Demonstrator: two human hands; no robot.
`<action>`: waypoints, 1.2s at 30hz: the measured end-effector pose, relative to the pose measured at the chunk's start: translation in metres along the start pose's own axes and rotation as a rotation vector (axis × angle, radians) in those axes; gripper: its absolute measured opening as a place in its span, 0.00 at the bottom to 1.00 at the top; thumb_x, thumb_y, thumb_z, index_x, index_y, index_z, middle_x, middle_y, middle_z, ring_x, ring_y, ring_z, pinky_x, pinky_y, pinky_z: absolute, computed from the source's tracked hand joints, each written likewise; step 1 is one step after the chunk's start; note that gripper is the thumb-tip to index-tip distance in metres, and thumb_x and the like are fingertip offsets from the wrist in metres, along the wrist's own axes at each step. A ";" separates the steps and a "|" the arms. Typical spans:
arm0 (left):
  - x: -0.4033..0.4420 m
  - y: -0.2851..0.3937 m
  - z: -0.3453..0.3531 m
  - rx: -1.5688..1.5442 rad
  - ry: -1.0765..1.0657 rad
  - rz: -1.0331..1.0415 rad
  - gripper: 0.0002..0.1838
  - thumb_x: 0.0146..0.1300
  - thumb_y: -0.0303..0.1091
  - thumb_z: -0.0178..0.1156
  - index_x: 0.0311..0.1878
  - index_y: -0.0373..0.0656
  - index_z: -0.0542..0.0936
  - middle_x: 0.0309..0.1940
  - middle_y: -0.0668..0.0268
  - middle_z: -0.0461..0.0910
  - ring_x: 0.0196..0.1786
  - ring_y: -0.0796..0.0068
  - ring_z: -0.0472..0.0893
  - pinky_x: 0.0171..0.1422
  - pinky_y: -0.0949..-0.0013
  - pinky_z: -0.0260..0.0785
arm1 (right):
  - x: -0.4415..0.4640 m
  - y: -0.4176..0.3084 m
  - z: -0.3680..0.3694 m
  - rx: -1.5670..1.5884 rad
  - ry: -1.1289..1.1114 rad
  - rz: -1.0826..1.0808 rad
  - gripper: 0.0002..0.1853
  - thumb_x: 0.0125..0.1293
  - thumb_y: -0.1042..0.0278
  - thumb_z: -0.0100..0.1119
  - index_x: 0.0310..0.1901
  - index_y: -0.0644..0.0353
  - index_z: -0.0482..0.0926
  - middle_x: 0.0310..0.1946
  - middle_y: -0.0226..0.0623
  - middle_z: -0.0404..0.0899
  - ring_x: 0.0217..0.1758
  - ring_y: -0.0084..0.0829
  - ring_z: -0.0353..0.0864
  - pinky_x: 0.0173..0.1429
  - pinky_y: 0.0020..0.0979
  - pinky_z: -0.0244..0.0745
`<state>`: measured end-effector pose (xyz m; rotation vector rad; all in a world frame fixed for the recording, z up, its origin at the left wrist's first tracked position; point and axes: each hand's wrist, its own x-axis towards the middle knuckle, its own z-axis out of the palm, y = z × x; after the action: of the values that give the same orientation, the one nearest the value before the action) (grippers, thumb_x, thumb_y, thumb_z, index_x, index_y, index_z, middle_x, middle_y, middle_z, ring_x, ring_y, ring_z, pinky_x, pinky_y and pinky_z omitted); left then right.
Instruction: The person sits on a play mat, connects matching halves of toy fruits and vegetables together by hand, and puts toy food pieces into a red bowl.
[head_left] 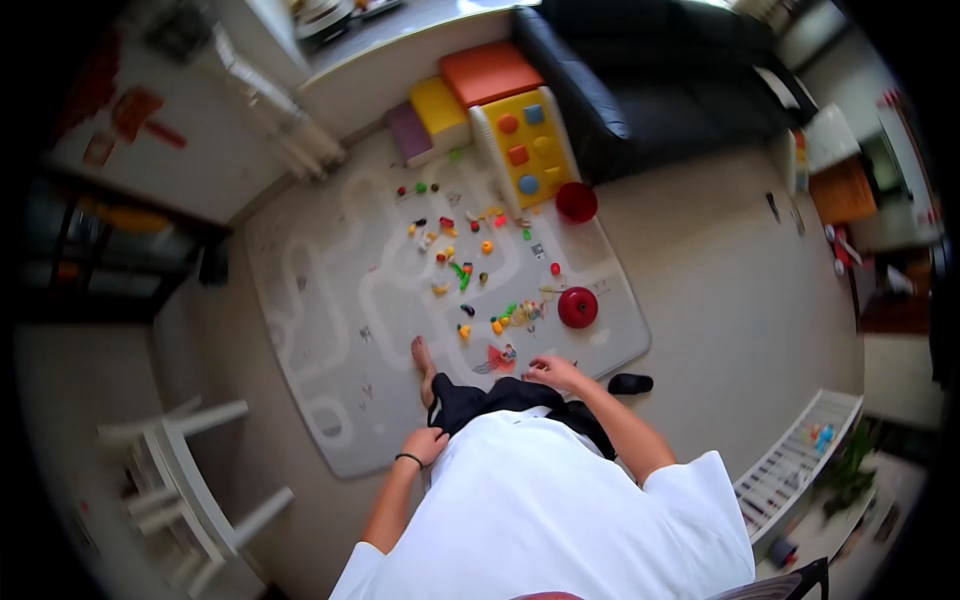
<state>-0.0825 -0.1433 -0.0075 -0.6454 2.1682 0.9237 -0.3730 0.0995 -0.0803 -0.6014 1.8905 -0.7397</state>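
Observation:
My left hand (pixel 427 446), with a black band at its wrist, is at my left hip. Its fingers are bent against the dark trousers (pixel 470 402) and seem to grip the cloth. My right hand (pixel 550 372) is in front of my right thigh, fingers loosely curled and apart, with nothing clearly held. Just beyond it, a small toy figure (pixel 508 353) lies by a red-orange patch on the play mat (pixel 390 310). Further out are a red round lid-like thing (pixel 578 308), a toy eggplant (pixel 468 311) and several small coloured toy foods.
A red bucket (pixel 576 202) stands by the yellow toy panel (pixel 528 150) and the soft steps (pixel 440 110). Behind them is a black sofa (pixel 690 110). A dark slipper (pixel 630 384) lies off the mat at right. A white chair-like frame (pixel 195 480) is at left, a white rack (pixel 800 460) at right.

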 end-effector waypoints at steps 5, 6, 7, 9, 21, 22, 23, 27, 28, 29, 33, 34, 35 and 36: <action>0.051 -0.049 -0.140 0.395 -0.215 0.167 0.19 0.62 0.48 0.54 0.38 0.41 0.83 0.39 0.50 0.82 0.44 0.47 0.80 0.52 0.51 0.72 | 0.019 -0.010 0.065 0.411 0.493 0.094 0.19 0.64 0.56 0.60 0.49 0.62 0.80 0.40 0.45 0.84 0.44 0.38 0.83 0.50 0.35 0.77; 0.063 -0.055 -0.162 0.444 -0.256 0.191 0.19 0.61 0.48 0.54 0.37 0.41 0.84 0.39 0.49 0.82 0.44 0.47 0.80 0.52 0.51 0.73 | -0.002 -0.016 0.085 0.421 0.549 0.186 0.18 0.64 0.56 0.62 0.48 0.62 0.80 0.38 0.43 0.84 0.44 0.36 0.83 0.49 0.34 0.77; 0.069 -0.059 -0.141 0.412 -0.249 0.208 0.19 0.61 0.47 0.54 0.36 0.41 0.84 0.38 0.49 0.82 0.43 0.47 0.80 0.52 0.51 0.73 | -0.029 -0.006 0.079 0.382 0.557 0.220 0.18 0.64 0.56 0.62 0.48 0.62 0.80 0.38 0.43 0.84 0.44 0.36 0.83 0.49 0.34 0.77; 0.081 -0.053 -0.233 0.649 -0.402 0.206 0.19 0.60 0.47 0.54 0.37 0.41 0.83 0.37 0.49 0.82 0.43 0.47 0.80 0.49 0.51 0.73 | -0.029 -0.041 0.118 0.605 0.655 0.294 0.18 0.64 0.55 0.62 0.47 0.62 0.80 0.38 0.43 0.84 0.43 0.35 0.83 0.49 0.35 0.77; 0.301 0.015 -0.168 1.216 -0.529 0.438 0.25 0.59 0.58 0.60 0.44 0.44 0.81 0.40 0.55 0.84 0.49 0.54 0.82 0.53 0.52 0.72 | -0.074 0.137 0.364 0.949 0.746 0.846 0.17 0.65 0.53 0.61 0.45 0.58 0.82 0.34 0.35 0.83 0.36 0.27 0.80 0.43 0.32 0.76; 0.411 0.069 -0.192 1.473 -0.363 0.431 0.26 0.58 0.59 0.60 0.47 0.46 0.80 0.44 0.60 0.83 0.51 0.56 0.81 0.53 0.53 0.71 | -0.054 0.179 0.389 0.973 0.739 0.887 0.17 0.64 0.52 0.61 0.45 0.58 0.83 0.35 0.36 0.84 0.38 0.29 0.81 0.45 0.34 0.76; 0.382 0.029 -0.110 1.422 -0.471 0.465 0.26 0.58 0.59 0.60 0.47 0.46 0.80 0.44 0.60 0.83 0.51 0.56 0.81 0.53 0.53 0.71 | -0.032 0.221 0.413 0.997 0.731 0.928 0.18 0.63 0.52 0.62 0.45 0.57 0.83 0.36 0.38 0.84 0.40 0.32 0.82 0.46 0.35 0.77; 0.503 0.006 0.096 1.464 -0.480 0.808 0.29 0.56 0.55 0.65 0.55 0.48 0.75 0.52 0.61 0.79 0.57 0.60 0.77 0.55 0.55 0.68 | -0.040 0.334 0.535 0.882 0.711 1.227 0.21 0.58 0.48 0.64 0.44 0.58 0.83 0.37 0.41 0.85 0.44 0.38 0.84 0.49 0.37 0.78; 0.582 0.016 0.166 1.383 -0.436 1.028 0.32 0.54 0.52 0.67 0.59 0.47 0.72 0.54 0.58 0.77 0.57 0.59 0.76 0.56 0.53 0.68 | 0.014 0.379 0.550 1.089 0.707 1.284 0.25 0.60 0.48 0.62 0.51 0.58 0.79 0.44 0.42 0.83 0.48 0.39 0.82 0.50 0.42 0.78; 0.543 0.011 0.204 1.343 -0.501 1.012 0.35 0.54 0.50 0.68 0.63 0.48 0.70 0.57 0.56 0.75 0.56 0.57 0.77 0.56 0.52 0.70 | -0.029 0.381 0.582 1.239 0.636 1.385 0.29 0.61 0.48 0.61 0.58 0.58 0.75 0.51 0.42 0.81 0.52 0.40 0.81 0.50 0.46 0.79; 0.598 0.072 0.363 1.099 -0.333 1.300 0.45 0.55 0.44 0.68 0.74 0.58 0.56 0.72 0.52 0.57 0.56 0.54 0.76 0.51 0.55 0.76 | 0.018 0.427 0.642 1.501 0.726 1.592 0.41 0.62 0.43 0.58 0.71 0.57 0.58 0.66 0.48 0.67 0.63 0.52 0.72 0.51 0.58 0.77; 0.642 0.102 0.391 1.051 -0.222 1.362 0.46 0.55 0.44 0.68 0.75 0.60 0.54 0.74 0.51 0.53 0.56 0.54 0.76 0.50 0.55 0.77 | 0.079 0.444 0.651 1.614 0.726 1.656 0.45 0.63 0.39 0.54 0.74 0.56 0.49 0.71 0.52 0.56 0.67 0.57 0.65 0.55 0.57 0.75; 0.651 0.093 0.431 1.028 -0.197 1.336 0.47 0.57 0.45 0.67 0.76 0.62 0.52 0.75 0.50 0.51 0.56 0.53 0.76 0.49 0.56 0.78 | 0.072 0.463 0.681 1.656 0.694 1.763 0.49 0.64 0.35 0.50 0.76 0.56 0.41 0.75 0.56 0.45 0.71 0.61 0.59 0.58 0.56 0.72; 0.627 0.104 0.444 1.020 -0.194 1.322 0.47 0.58 0.45 0.66 0.76 0.64 0.50 0.75 0.49 0.48 0.56 0.53 0.76 0.49 0.56 0.79 | 0.045 0.454 0.718 1.667 0.743 1.899 0.50 0.65 0.32 0.46 0.76 0.56 0.37 0.76 0.54 0.39 0.73 0.62 0.53 0.63 0.59 0.66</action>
<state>-0.3794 0.1530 -0.6600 1.4176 2.3227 0.2276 0.2252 0.2169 -0.6736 2.3235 0.8488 -0.7500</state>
